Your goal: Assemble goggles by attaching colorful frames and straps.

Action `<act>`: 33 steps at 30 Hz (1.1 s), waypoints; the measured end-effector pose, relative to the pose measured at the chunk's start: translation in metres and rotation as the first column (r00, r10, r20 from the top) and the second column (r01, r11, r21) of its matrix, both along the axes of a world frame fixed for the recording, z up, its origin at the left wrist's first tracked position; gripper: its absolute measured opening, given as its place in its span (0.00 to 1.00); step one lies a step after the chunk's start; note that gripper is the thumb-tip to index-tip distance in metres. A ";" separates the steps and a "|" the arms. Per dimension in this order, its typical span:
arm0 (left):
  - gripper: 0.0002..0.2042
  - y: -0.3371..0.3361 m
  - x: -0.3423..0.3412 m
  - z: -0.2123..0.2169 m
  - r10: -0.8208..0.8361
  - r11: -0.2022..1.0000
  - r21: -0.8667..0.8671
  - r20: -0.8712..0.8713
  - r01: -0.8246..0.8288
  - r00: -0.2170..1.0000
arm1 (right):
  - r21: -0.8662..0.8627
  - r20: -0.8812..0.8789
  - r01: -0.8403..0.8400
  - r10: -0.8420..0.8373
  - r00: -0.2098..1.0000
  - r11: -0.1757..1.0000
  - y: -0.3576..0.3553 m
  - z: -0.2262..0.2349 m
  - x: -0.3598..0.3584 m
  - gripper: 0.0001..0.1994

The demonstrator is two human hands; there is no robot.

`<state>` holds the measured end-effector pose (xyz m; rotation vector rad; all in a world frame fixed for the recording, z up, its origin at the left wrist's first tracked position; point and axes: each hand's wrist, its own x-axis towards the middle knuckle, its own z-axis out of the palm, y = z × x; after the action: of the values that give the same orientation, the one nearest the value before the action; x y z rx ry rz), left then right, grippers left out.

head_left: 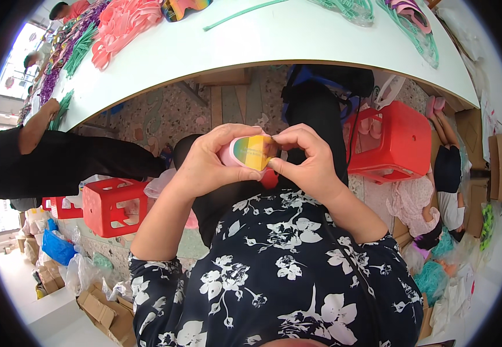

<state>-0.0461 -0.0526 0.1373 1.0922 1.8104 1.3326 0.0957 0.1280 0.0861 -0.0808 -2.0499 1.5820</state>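
Nearest, above the floral shirt (288, 269), both hands hold a pink-edged goggle piece (249, 154) in mid-air. The left hand (202, 165) curls round its left end, thumb along the lower edge and forefinger along the upper; the right hand (307, 162) closes thumb and forefinger narrowly at the right end, though what exactly they pinch is hard to tell. An uneven pull there could probably flex the shiny lens (255, 146) or spring it from its pink surround, and thumbs straying onto that face might smear it. With only hands for support, a slip would likely send it into the lap or onto the speckled floor (155, 118). The yellow-green face points up toward the wearer's head; the long axis seems to run left to right, its ends partly covered. Beyond lies the white table (320, 49), with coral straps (125, 29) heaped on it.
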 end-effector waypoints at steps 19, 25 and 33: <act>0.36 0.004 0.002 -0.002 0.017 0.995 0.092 0.106 -0.027 0.994 | -0.096 0.040 -0.014 0.018 0.999 0.995 -0.001 0.000 -0.004 0.15; 0.35 0.003 0.002 -0.003 0.029 0.996 0.081 0.076 -0.035 0.997 | -0.116 0.073 -0.049 0.058 0.996 0.992 0.000 0.001 -0.003 0.15; 0.31 0.003 0.003 -0.005 0.041 0.998 0.040 -0.023 -0.040 0.999 | 0.002 0.032 -0.075 0.075 0.997 0.997 0.007 0.004 0.000 0.18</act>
<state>-0.0435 -0.0497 0.1328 1.1023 1.8399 1.3894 0.0959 0.1346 0.0904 -0.0279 -2.1020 1.6322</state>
